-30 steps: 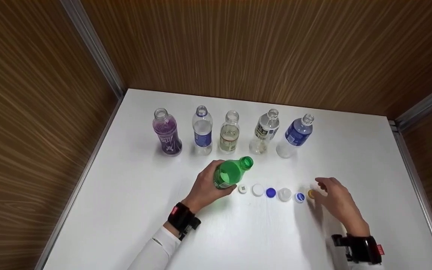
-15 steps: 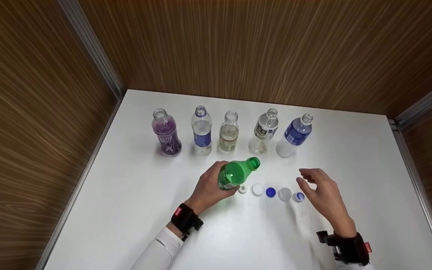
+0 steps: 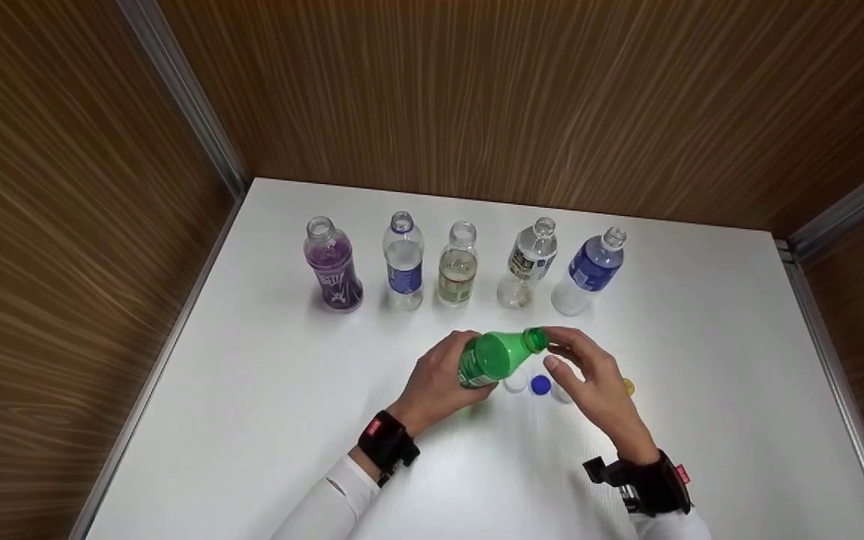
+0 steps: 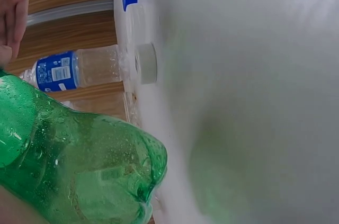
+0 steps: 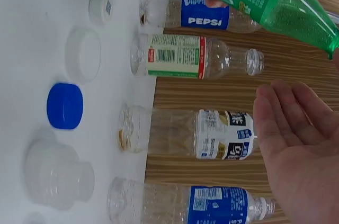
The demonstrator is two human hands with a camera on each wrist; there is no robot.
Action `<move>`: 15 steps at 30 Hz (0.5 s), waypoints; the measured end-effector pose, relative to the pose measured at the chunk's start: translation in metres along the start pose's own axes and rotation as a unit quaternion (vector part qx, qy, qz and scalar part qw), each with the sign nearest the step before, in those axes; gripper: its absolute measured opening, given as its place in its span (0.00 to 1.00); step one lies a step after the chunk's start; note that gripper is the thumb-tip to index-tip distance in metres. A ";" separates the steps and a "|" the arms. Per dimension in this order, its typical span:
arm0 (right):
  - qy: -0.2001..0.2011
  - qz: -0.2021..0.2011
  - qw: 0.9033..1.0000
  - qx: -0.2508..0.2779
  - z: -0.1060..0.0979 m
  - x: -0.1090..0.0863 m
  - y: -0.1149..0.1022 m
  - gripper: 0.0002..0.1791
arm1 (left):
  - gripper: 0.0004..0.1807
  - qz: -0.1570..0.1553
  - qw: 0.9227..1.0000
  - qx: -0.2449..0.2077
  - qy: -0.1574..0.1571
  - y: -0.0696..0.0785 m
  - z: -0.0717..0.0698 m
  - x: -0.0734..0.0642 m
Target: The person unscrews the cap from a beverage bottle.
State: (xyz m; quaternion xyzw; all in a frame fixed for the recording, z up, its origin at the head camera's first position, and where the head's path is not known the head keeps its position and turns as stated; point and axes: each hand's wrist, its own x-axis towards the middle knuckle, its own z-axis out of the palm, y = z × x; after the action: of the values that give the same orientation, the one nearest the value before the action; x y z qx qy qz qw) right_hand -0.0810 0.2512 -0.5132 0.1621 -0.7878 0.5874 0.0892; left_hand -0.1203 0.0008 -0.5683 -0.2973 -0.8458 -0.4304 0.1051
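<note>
My left hand (image 3: 436, 382) grips a green plastic bottle (image 3: 499, 355) round its body, tilted with its uncapped mouth to the right. Near that mouth is my right hand (image 3: 597, 382), its fingers loosely bent and nothing seen between them; a fingertip is at the rim, though touch is hard to tell. Below lie a blue cap (image 3: 541, 385), a white cap (image 3: 515, 382) and a yellow cap (image 3: 629, 386). In the right wrist view a small white cap (image 5: 100, 8) and a translucent cap (image 5: 58, 175) also show. The head view hides some caps behind the hands.
Uncapped bottles stand in a row behind: a purple bottle (image 3: 334, 268), a blue-labelled bottle (image 3: 404, 266), a pale-green-labelled bottle (image 3: 458, 268), a white-labelled bottle (image 3: 528, 262) and another blue-labelled bottle (image 3: 589, 271). Wood-grain panels (image 3: 477, 97) wall the white table (image 3: 252, 420).
My left hand has carried the green bottle a little to the right. The right hand has moved left from beside the yellow cap to the bottle's mouth; that cap still lies on the table.
</note>
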 end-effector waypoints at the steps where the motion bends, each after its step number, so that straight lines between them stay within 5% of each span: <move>1: -0.002 0.005 1.000 0.015 0.003 0.001 -0.001 0.23 | 0.37 0.000 1.000 -0.001 -0.001 0.001 0.001 0.000; 9: 0.003 0.059 0.997 0.042 0.025 0.005 -0.005 0.22 | 0.37 -0.008 1.000 -0.005 -0.013 0.004 0.004 0.001; 15: 0.007 0.043 0.997 0.057 0.033 0.008 -0.008 0.20 | 0.37 -0.018 1.000 -0.007 -0.015 0.004 0.004 0.001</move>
State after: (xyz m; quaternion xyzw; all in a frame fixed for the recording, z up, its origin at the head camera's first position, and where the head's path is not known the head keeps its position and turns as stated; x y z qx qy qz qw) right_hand -0.0835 0.2169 -0.5133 0.1289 -0.7586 0.6358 0.0599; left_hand -0.1190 0.0064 -0.5679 -0.2894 -0.8493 -0.4336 0.0829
